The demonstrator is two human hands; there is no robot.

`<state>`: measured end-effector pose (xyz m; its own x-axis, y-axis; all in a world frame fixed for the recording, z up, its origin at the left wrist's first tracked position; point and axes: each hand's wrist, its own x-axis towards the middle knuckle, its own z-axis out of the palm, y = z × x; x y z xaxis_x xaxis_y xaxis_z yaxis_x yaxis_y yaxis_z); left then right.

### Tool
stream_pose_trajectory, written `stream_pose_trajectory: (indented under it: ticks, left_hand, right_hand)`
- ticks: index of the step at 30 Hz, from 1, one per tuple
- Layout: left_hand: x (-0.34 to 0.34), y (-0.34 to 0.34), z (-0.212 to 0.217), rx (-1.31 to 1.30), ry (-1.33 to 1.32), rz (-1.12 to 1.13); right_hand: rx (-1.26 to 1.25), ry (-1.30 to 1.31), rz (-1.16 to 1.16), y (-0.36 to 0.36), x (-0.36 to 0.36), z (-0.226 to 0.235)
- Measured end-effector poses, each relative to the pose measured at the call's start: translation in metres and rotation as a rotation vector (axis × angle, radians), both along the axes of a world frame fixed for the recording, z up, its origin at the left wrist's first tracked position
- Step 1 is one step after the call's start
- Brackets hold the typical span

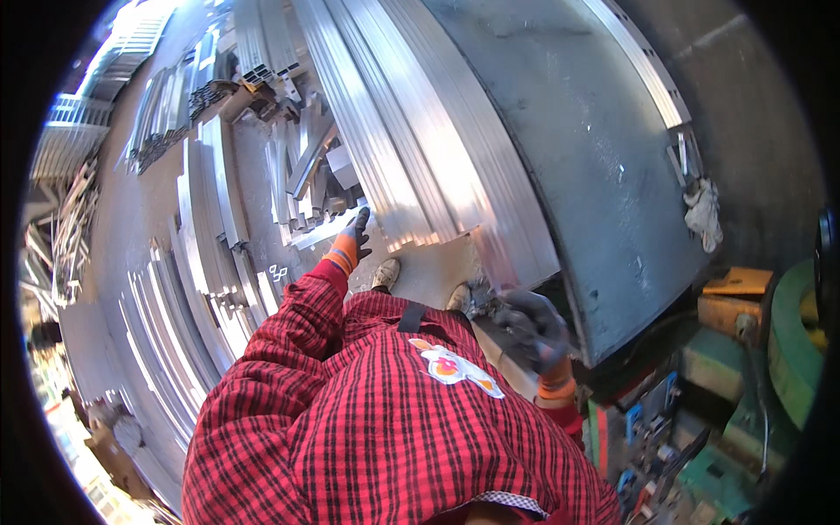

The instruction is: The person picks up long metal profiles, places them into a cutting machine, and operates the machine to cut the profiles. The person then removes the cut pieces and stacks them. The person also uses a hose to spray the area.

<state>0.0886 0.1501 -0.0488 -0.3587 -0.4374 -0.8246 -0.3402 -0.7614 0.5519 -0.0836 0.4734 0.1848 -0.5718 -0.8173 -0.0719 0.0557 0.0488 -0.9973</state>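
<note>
My left hand (357, 233), in a dark glove with an orange cuff, hangs beside the near-left end of a stack of long silvery metal profiles (411, 131). Its fingers look stretched out, and nothing shows in them. My right hand (535, 331), gloved alike, is near the near-right end of that stack, by the corner of a grey metal tabletop (604, 175). Motion smears its fingers, so what they hold, if anything, cannot be made out. Whether it touches the profiles is unclear.
Cut metal offcuts (306, 166) lie in a heap on the floor ahead to the left. More long profiles (210, 192) lie in rows further left. Green machinery (726, 367) stands at right, and a pale rag (703, 214) hangs at the tabletop's far edge.
</note>
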Motion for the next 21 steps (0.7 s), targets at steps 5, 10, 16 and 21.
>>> stream_pose_trajectory:
  ticks: [5,10,16,21]
  left_hand:
    - [-0.004,-0.031,-0.028,0.117,0.084,-0.059]
    - [-0.032,-0.041,-0.031,0.214,0.222,-0.07]
    - [-0.035,-0.041,-0.006,0.156,0.143,-0.169]
    - [-0.027,-0.056,-0.014,0.172,0.112,-0.301]
  right_hand:
    - [0.332,0.03,0.139,-0.052,0.072,-0.047]
    - [0.318,-0.137,-0.039,-0.056,0.108,-0.113]
    - [0.207,-0.403,-0.508,-0.078,0.07,-0.168]
    - [0.016,-0.752,-0.699,-0.125,0.04,-0.181]
